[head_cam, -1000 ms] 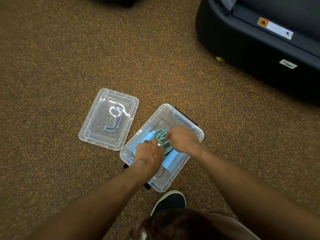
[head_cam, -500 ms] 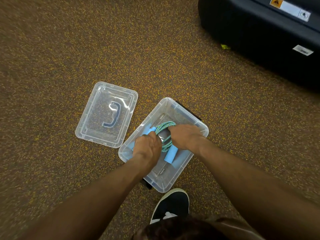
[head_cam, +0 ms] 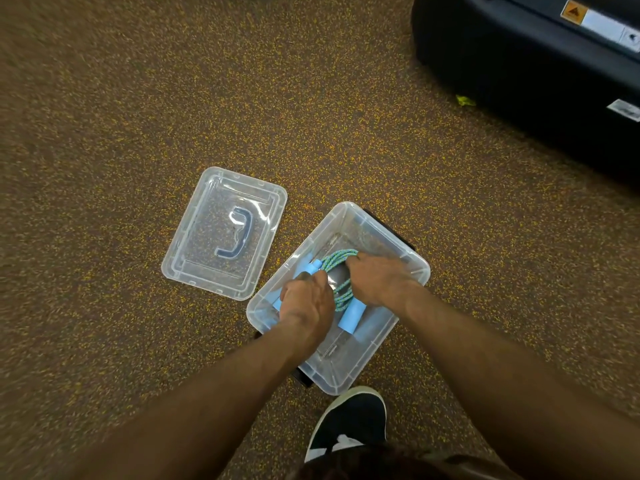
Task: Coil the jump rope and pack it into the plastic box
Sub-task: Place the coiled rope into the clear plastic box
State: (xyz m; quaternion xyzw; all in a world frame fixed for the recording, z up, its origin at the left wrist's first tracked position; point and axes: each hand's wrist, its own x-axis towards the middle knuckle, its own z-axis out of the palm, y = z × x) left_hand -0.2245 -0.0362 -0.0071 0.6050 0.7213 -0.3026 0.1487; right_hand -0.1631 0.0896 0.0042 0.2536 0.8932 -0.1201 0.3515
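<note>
Soft, even light from above leaves only faint shadows, white glare streaks the clear lid (head_cam: 225, 233) and the plastic box (head_cam: 329, 372) rim, the centre is sharp, and the speckled floor (head_cam: 104, 98) smears and bends toward the wide-angle edges.

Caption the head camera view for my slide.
Left hand and right hand hold the coiled jump rope inside the clear plastic box, lid beside it.

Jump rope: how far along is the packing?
Done: the jump rope is coiled inside the plastic box. In hand: left hand and right hand grip it there. Left: letting go, and probably the lid, lying on the floor beside the box.
</note>
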